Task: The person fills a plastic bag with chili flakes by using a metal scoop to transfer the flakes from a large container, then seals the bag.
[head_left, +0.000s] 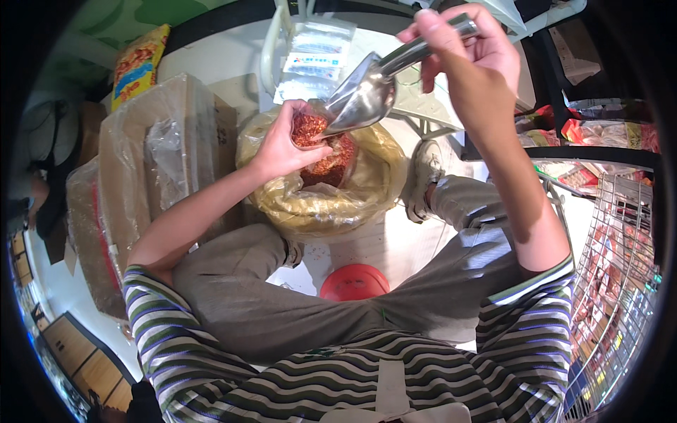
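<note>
Right hand [471, 49] grips the handle of a metal scoop [363, 95], tilted over a small clear bag [309, 130] of red chili flakes pinched open by the left hand [282, 144]. Below, a large yellowish sack [331, 197] (mouth rolled open) holds more flakes, above a red stool [354, 282].

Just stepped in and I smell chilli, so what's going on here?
A seated person is scooping red chilli flakes. The right hand holds a metal scoop tilted down into a small clear bag of flakes, which the left hand holds open. Both are above a large yellowish sack of the same flakes on the floor. A red lid lies between the person's legs.
</note>
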### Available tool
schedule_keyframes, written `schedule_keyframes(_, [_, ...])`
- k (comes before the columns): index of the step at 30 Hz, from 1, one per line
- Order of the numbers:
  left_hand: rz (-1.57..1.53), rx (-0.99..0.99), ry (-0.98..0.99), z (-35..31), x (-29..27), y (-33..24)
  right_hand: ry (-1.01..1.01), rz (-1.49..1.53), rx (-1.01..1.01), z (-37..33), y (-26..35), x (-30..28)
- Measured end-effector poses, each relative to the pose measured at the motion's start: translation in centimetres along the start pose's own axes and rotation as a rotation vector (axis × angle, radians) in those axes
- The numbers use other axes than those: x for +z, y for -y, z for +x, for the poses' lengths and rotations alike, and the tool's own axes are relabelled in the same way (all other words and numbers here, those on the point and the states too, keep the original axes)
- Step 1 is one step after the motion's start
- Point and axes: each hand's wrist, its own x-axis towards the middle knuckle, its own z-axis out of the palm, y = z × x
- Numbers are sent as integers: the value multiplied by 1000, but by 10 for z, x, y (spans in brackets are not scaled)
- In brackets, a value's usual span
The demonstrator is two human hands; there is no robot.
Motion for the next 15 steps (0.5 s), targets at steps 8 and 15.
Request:
schedule_keyframes(8, [-163,146,-87,-17,-56,-61,-203,88,-38,32,18,-35])
schedule_keyframes(15, [-401,232,-151,-44,-74,-151,188,-280,133,15,-49,-29])
